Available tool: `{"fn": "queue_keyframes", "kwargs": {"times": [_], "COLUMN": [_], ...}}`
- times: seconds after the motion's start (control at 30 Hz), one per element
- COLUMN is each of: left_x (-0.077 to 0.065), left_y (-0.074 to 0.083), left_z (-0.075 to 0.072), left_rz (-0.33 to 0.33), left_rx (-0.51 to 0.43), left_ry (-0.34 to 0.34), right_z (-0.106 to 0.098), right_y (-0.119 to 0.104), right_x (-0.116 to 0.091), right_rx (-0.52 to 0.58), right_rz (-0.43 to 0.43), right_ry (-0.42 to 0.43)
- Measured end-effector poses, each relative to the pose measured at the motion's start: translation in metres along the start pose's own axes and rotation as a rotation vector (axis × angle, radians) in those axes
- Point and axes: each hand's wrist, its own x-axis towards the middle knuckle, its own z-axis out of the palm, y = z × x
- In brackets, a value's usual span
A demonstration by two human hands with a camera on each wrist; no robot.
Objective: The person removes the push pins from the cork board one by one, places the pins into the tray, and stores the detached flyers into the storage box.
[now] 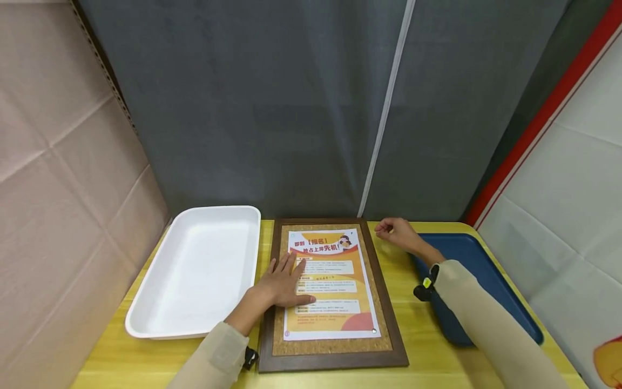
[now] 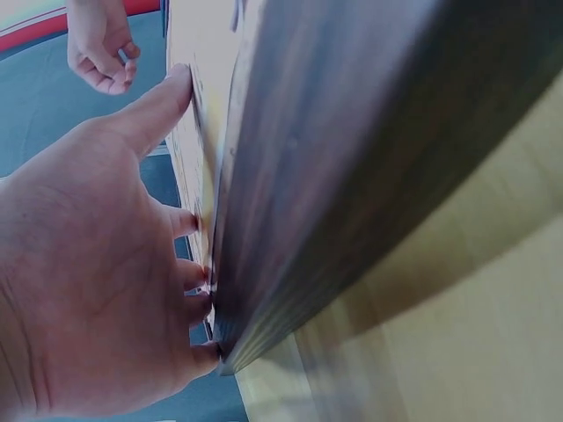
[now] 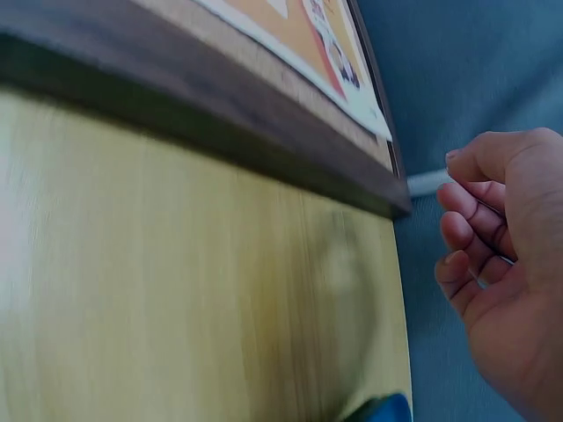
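- Head view: the white-and-orange printed paper poster (image 1: 347, 294) lies on a rectangular corkboard (image 1: 335, 347) with a dark-brown wooden frame (image 1: 335, 361), all on a yellow wood-grain tabletop (image 1: 393, 292). Long axis of both is pretty much 12 to 6. Left hand (image 1: 284, 286) is on the poster's 9 o'clock side, fingers spread apart, so it's the nearer one (actually touching). Right hand (image 1: 399, 233) sits between 1 and 2 o'clock from the board's middle, just off the frame, fingers loosely curled, nothing visible in them. Poster's around 8 o'clock from it. White rectangular tray (image 1: 204, 270) at 9, dark-blue rectangular tray (image 1: 491, 275) at 3.
- Left wrist view: fingertips meet the board's face at about 3 o'clock from the palm; frame edge slants 1 to 7. Right hand's up at 11, apart from the board.
- Right wrist view: same loose curl, poster corner roughly 10 o'clock from the fingertips. Can't tell if something tiny's tucked in there tbh.
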Motion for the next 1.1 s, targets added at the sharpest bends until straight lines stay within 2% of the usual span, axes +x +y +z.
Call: {"fn": "queue_keyframes", "kwargs": {"times": [0.23, 0.57, 0.9, 1.1], "left_x": [-0.002, -0.001, -0.001, 0.002], "left_y": [0.0, 0.0, 0.001, -0.002], "left_z": [0.0, 0.001, 0.0, 0.003], "left_rz": [-0.004, -0.01, -0.026, -0.021], "left_rx": [0.006, 0.009, 0.023, 0.013], "left_ry": [0.008, -0.002, -0.005, -0.004], "right_z": [0.02, 0.048, 0.072, 0.085], "right_y": [-0.02, -0.043, -0.068, -0.076], "right_x": [0.017, 0.038, 0.057, 0.068], "right_rx": [0.013, 0.02, 0.092, 0.08], "right_rz": [0.017, -0.024, 0.001, 0.033], "right_ry": [-0.031, -0.093, -0.165, -0.184]}}
